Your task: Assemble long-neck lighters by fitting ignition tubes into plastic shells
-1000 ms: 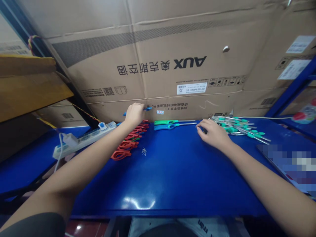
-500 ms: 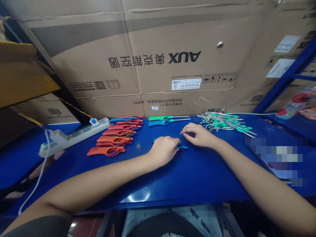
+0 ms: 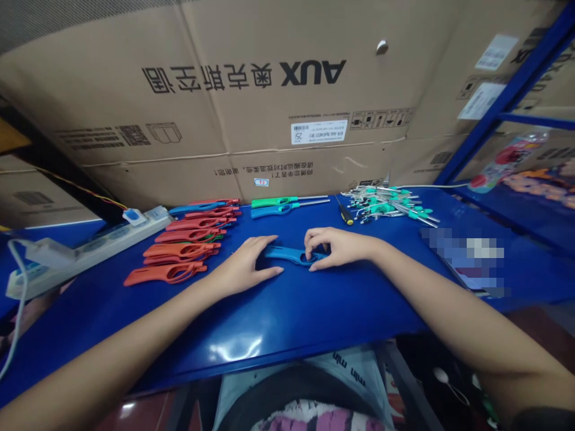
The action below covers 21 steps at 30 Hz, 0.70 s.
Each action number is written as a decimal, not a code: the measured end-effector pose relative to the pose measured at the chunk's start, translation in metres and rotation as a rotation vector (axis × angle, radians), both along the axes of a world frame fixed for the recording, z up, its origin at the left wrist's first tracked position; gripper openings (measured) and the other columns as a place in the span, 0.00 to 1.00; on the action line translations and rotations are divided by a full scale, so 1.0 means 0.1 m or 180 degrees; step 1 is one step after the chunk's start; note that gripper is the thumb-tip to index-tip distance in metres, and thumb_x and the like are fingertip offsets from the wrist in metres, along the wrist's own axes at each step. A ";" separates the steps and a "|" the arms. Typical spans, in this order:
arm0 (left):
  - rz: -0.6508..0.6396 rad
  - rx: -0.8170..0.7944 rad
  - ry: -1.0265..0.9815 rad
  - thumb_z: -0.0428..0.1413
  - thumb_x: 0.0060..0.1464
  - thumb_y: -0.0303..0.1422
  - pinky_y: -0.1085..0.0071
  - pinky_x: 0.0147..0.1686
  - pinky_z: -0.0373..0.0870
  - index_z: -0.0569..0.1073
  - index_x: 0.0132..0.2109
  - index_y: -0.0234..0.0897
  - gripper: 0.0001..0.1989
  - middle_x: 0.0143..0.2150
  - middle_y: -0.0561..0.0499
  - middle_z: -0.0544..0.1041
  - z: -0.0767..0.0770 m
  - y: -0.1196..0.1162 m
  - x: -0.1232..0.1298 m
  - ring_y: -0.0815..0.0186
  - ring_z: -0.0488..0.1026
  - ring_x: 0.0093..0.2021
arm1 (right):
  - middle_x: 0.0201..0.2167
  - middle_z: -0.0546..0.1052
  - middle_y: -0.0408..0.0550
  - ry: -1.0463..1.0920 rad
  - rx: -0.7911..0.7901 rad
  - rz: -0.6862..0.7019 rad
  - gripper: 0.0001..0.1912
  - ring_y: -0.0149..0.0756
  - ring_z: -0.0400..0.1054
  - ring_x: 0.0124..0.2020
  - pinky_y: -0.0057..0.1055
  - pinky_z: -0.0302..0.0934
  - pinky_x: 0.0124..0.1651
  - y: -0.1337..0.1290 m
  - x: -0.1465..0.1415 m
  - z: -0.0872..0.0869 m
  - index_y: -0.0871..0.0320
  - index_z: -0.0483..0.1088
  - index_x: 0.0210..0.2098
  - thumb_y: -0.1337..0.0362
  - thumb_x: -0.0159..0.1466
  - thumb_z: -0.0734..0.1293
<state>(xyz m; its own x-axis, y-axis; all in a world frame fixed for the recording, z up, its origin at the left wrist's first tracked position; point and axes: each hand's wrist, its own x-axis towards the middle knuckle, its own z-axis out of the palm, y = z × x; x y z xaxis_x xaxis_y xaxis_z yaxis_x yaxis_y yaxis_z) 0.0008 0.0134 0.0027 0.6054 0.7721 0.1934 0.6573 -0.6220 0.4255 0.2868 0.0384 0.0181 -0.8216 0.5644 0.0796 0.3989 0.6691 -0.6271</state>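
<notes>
A blue lighter handle [image 3: 290,255] lies on the blue table between my hands. My left hand [image 3: 249,263] is open at its left end, thumb and fingers apart. At its right end, my right hand [image 3: 326,246] has its curled fingers and thumb around the trigger loop. Farther back lie a green lighter [image 3: 272,202] and a blue lighter [image 3: 274,210] with metal tubes. Several red handles [image 3: 157,274] are stacked in a column to the left. A heap of metal rods with green parts [image 3: 390,203] sits at the back right.
A white power strip [image 3: 90,248] runs along the left side. A screwdriver [image 3: 345,214] lies beside the rod heap. A blurred flat object [image 3: 467,260] is on the right, with a bottle [image 3: 507,161] behind it. Cardboard [image 3: 251,131] stands along the back.
My left hand has opened and moved left off the blue handle. My right hand has come onto the handle's right end. The camera view has shifted.
</notes>
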 end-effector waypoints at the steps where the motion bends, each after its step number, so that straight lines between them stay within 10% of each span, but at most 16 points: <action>1: -0.0020 0.0004 -0.0028 0.59 0.60 0.44 0.54 0.63 0.65 0.65 0.65 0.38 0.30 0.64 0.41 0.72 -0.03 0.00 -0.03 0.52 0.68 0.63 | 0.42 0.72 0.46 0.0007 0.0027 -0.0007 0.11 0.32 0.67 0.39 0.30 0.64 0.44 0.00 -0.01 -0.01 0.56 0.78 0.39 0.58 0.61 0.74; 13: -0.0041 -0.0071 -0.0337 0.55 0.59 0.34 0.56 0.58 0.71 0.68 0.64 0.41 0.25 0.55 0.44 0.77 -0.07 -0.09 -0.02 0.54 0.74 0.55 | 0.44 0.74 0.51 0.0022 0.0862 -0.0332 0.08 0.40 0.69 0.48 0.40 0.63 0.55 0.10 0.08 -0.05 0.56 0.78 0.38 0.58 0.66 0.70; 21: 0.0023 -0.0102 -0.0504 0.56 0.60 0.34 0.56 0.58 0.72 0.64 0.66 0.40 0.28 0.56 0.44 0.77 -0.13 -0.09 -0.04 0.55 0.75 0.56 | 0.33 0.79 0.49 0.0439 0.1074 -0.1053 0.12 0.36 0.70 0.35 0.33 0.64 0.39 0.09 0.11 0.06 0.57 0.79 0.35 0.59 0.69 0.65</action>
<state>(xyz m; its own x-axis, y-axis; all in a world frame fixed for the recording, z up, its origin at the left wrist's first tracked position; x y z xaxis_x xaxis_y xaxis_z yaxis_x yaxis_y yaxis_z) -0.0030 0.0040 -0.0100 0.5638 0.7835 0.2613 0.5848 -0.6020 0.5436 0.2982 0.0472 0.0245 -0.5716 0.7173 0.3985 0.5527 0.6955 -0.4591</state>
